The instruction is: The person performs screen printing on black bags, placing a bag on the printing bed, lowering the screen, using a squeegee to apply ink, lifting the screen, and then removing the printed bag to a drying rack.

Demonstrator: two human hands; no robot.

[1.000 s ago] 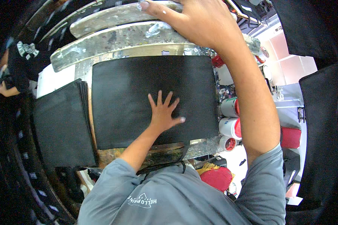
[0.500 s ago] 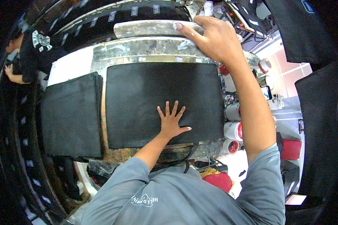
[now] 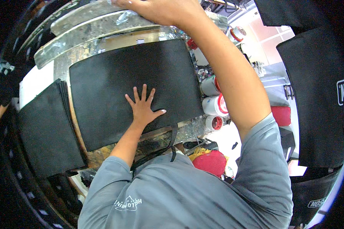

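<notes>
A flat black fabric bag (image 3: 103, 84) with a dark strap (image 3: 174, 139) at its near edge lies on the worktable in front of me. My left hand (image 3: 142, 110) rests palm down on the bag's near half, fingers spread. At the far side, my right hand (image 3: 168, 10) has its thumb against a pale, paint-stained bar (image 3: 84, 17) that looks like a frame's edge. The upper border of the picture cuts off part of that hand. Nearer to the bag runs a second stained bar (image 3: 84, 36).
Left of the bag lies a stack of black fabric pieces (image 3: 46, 129), with a white sheet (image 3: 36, 82) behind it. Along the right side stand several tubs, one white with a red rim (image 3: 213, 106). Black bags (image 3: 313, 99) hang at far right. A red round seat (image 3: 210, 163) is below.
The whole view has turned, so the bag and bars appear tilted and farther left. My left hand keeps its place on the bag; my right hand remains at the bar, now partly out of the picture.
</notes>
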